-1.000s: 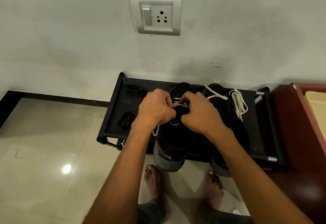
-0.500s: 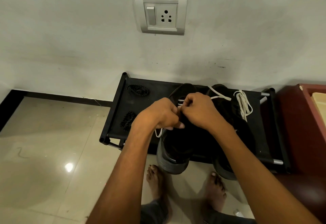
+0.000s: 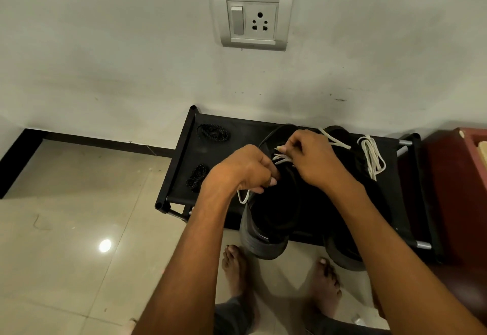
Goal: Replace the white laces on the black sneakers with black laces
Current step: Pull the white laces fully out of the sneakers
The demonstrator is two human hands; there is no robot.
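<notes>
Two black sneakers sit on a low black rack (image 3: 179,176), toes hanging over its front edge. The left sneaker (image 3: 271,218) still carries its white lace (image 3: 282,159) near the tongue. My left hand (image 3: 242,168) grips one strand of that lace, and a loop (image 3: 243,197) hangs below the fist. My right hand (image 3: 313,160) pinches the lace's other end above the eyelets. The right sneaker (image 3: 345,253) is mostly hidden by my right forearm. A pulled-out white lace (image 3: 371,158) lies bundled on it. Two coiled black laces (image 3: 213,133) (image 3: 196,177) rest on the rack's left side.
The rack stands against a white wall with a switch and socket plate (image 3: 254,17). A dark red piece of furniture (image 3: 453,189) flanks the rack on the right. My bare feet (image 3: 234,268) stand on the beige tiled floor in front of the rack.
My right hand has lifted up and away from the tongue, drawing the white lace end out. My left hand shifted slightly down and left, keeping its hold on the other strand.
</notes>
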